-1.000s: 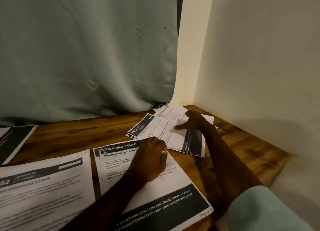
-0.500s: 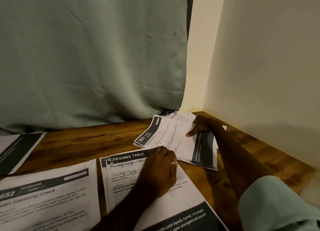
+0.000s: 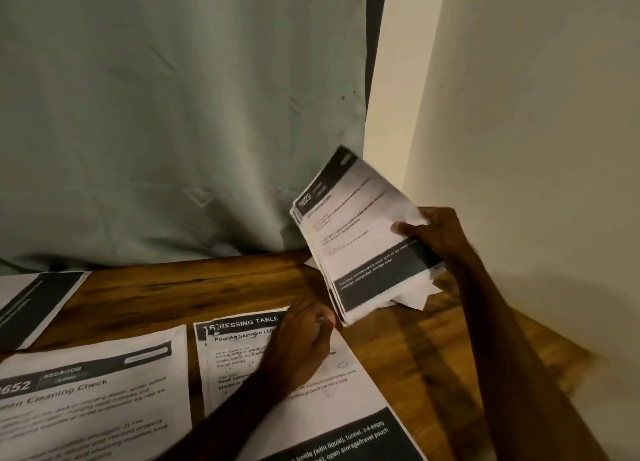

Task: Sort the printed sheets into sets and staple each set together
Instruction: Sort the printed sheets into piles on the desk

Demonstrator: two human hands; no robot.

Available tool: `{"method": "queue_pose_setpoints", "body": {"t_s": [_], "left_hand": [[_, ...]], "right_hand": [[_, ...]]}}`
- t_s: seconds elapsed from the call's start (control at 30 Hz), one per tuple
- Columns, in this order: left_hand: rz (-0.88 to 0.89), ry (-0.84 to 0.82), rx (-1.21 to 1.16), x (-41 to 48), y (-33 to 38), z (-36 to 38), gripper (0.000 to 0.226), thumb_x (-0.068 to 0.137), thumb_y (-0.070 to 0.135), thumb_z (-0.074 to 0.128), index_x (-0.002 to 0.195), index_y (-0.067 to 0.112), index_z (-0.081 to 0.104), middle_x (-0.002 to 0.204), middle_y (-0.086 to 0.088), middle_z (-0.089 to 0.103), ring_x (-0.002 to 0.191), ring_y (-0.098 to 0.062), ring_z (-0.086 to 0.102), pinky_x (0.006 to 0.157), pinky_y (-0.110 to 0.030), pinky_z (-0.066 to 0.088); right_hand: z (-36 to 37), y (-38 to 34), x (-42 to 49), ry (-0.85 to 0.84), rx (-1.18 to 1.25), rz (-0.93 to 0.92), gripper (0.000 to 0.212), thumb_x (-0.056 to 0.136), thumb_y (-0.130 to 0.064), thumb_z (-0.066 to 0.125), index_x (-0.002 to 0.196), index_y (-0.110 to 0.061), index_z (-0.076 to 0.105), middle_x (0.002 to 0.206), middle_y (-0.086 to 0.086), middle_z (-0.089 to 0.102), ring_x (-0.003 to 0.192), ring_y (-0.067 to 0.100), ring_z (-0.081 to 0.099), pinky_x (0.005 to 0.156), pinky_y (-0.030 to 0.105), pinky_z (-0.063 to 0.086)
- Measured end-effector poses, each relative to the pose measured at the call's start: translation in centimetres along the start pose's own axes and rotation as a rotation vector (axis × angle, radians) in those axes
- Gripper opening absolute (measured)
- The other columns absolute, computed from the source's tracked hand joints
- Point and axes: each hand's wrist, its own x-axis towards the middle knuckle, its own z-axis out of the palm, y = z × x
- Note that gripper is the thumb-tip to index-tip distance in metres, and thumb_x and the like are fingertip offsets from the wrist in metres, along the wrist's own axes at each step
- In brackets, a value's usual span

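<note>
Nearest to us, a printed sheet headed "DRESSING TABLE" [image 3: 311, 422] lies flat on the wooden table [image 3: 194, 287]. It is white, with a dark title band at its far edge and a dark block of white lettering at its near edge. Just to its left lies another sheet [image 3: 97, 401], numbered 652 and marked "BEDROOM", with the same dark band across its top.

The left hand [image 3: 299, 344] rests on the far part of the dressing-table sheet, covering part of the heading, with its fingers curled in towards the palm. Something small and pale glints at the fingers, but we cannot tell whether they hold anything.

Further off and to the right, a stack of sheets [image 3: 360, 239] is held clear of the table, tilted with its printed face towards us. It has a dark header strip at the upper corner, blurred lines of text in the middle and a dark band near the lower edge, and the layered edges show along its left side. The right hand [image 3: 440, 235] pinches the stack at its right edge, with the thumb [image 3: 403, 228] pressed on the front face and the fingers behind.

Beneath the stack, a few loose sheets [image 3: 420, 296] lie near the table's far right corner. At the far left another dark-banded sheet [image 3: 38, 304] lies on the wood. Behind the table hangs a pale green curtain [image 3: 173, 114], and a cream wall [image 3: 536, 149] stands to the right.
</note>
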Motion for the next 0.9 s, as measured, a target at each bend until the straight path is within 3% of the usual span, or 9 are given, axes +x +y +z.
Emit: {"method": "queue_pose_setpoints", "body": {"t_s": [0.07, 0.1, 0.2, 0.27, 0.33, 0.47, 0.57, 0.77, 0.9], "left_hand": [[-0.184, 0.131, -0.286, 1.1, 0.9, -1.9, 0.017, 0.105, 0.039, 0.054, 0.101, 0.028, 0.066, 0.103, 0.01, 0.069, 0.101, -0.012, 0.065, 0.081, -0.014, 0.049], [-0.303, 0.213, -0.463, 1.9, 0.9, -3.3, 0.02, 0.103, 0.041, 0.056, 0.101, 0.026, 0.068, 0.1, 0.005, 0.071, 0.099, -0.019, 0.068, 0.081, -0.018, 0.053], [-0.658, 0.309, -0.993, 4.1, 0.2, -7.9, 0.06, 0.095, 0.062, 0.052, 0.129, 0.014, 0.064, 0.125, -0.008, 0.069, 0.118, -0.032, 0.064, 0.106, -0.047, 0.049], [-0.737, 0.248, -1.221, 5.0, -1.3, -10.4, 0.069, 0.096, 0.066, 0.049, 0.136, 0.01, 0.059, 0.131, -0.015, 0.068, 0.122, -0.037, 0.063, 0.106, -0.054, 0.049], [-0.684, 0.172, -1.347, 5.0, -1.7, -12.5, 0.056, 0.101, 0.054, 0.049, 0.13, 0.009, 0.063, 0.125, -0.018, 0.071, 0.116, -0.039, 0.067, 0.098, -0.053, 0.055], [-0.629, 0.201, -0.957, 4.8, -3.9, -13.9, 0.031, 0.094, 0.017, 0.072, 0.123, 0.006, 0.068, 0.116, -0.015, 0.075, 0.097, -0.033, 0.076, 0.085, -0.045, 0.062], [-0.586, 0.175, -0.851, 4.8, -5.0, -14.1, 0.025, 0.092, 0.016, 0.075, 0.116, 0.01, 0.07, 0.112, -0.011, 0.077, 0.096, -0.032, 0.076, 0.092, -0.052, 0.059], [-0.493, 0.074, -0.937, 4.6, -5.1, -13.9, 0.033, 0.087, 0.015, 0.077, 0.119, 0.01, 0.069, 0.111, -0.01, 0.077, 0.098, -0.032, 0.076, 0.091, -0.05, 0.059], [-0.489, 0.05, -1.029, 4.4, -4.5, -13.9, 0.052, 0.073, 0.019, 0.083, 0.122, 0.007, 0.067, 0.113, -0.014, 0.076, 0.101, -0.036, 0.075, 0.095, -0.054, 0.057]], "right_hand": [[0.6, -0.4, -2.4, 0.031, 0.222, 0.059, 0.036, 0.079, -0.03, 0.088, 0.106, -0.009, 0.076, 0.094, 0.01, 0.078, 0.084, 0.031, 0.076, 0.078, 0.041, 0.063], [1.4, -0.5, -3.7, 0.027, 0.323, 0.126, 0.04, 0.078, -0.03, 0.088, 0.111, -0.01, 0.075, 0.097, 0.008, 0.079, 0.085, 0.029, 0.077, 0.079, 0.043, 0.063], [5.6, -0.3, -7.2, -0.063, 0.552, 0.311, 0.047, 0.078, -0.033, 0.088, 0.117, -0.014, 0.071, 0.102, 0.008, 0.079, 0.091, 0.031, 0.077, 0.086, 0.052, 0.061], [8.6, -0.9, -9.1, -0.114, 0.685, 0.358, 0.043, 0.081, -0.029, 0.086, 0.117, -0.013, 0.07, 0.105, 0.011, 0.078, 0.094, 0.036, 0.076, 0.089, 0.056, 0.06], [10.9, -2.1, -10.2, -0.156, 0.718, 0.363, 0.038, 0.084, -0.025, 0.085, 0.116, -0.013, 0.069, 0.104, 0.011, 0.078, 0.093, 0.036, 0.076, 0.085, 0.055, 0.061], [14.1, -3.3, -10.8, -0.218, 0.58, 0.282, 0.03, 0.083, -0.018, 0.084, 0.111, -0.015, 0.072, 0.101, 0.004, 0.079, 0.086, 0.023, 0.078, 0.073, 0.038, 0.063], [14.4, -3.3, -11.0, -0.168, 0.639, 0.258, 0.021, 0.089, -0.015, 0.078, 0.108, -0.012, 0.073, 0.099, 0.005, 0.08, 0.085, 0.025, 0.078, 0.067, 0.033, 0.063], [13.6, -3.2, -10.2, 0.045, 0.708, 0.225, 0.016, 0.089, -0.015, 0.078, 0.103, -0.009, 0.076, 0.098, 0.006, 0.08, 0.085, 0.027, 0.078, 0.078, 0.039, 0.064], [12.9, -2.7, -9.8, 0.072, 0.69, 0.228, 0.021, 0.088, -0.021, 0.078, 0.105, -0.008, 0.076, 0.098, 0.005, 0.08, 0.082, 0.026, 0.078, 0.073, 0.035, 0.063]]}}
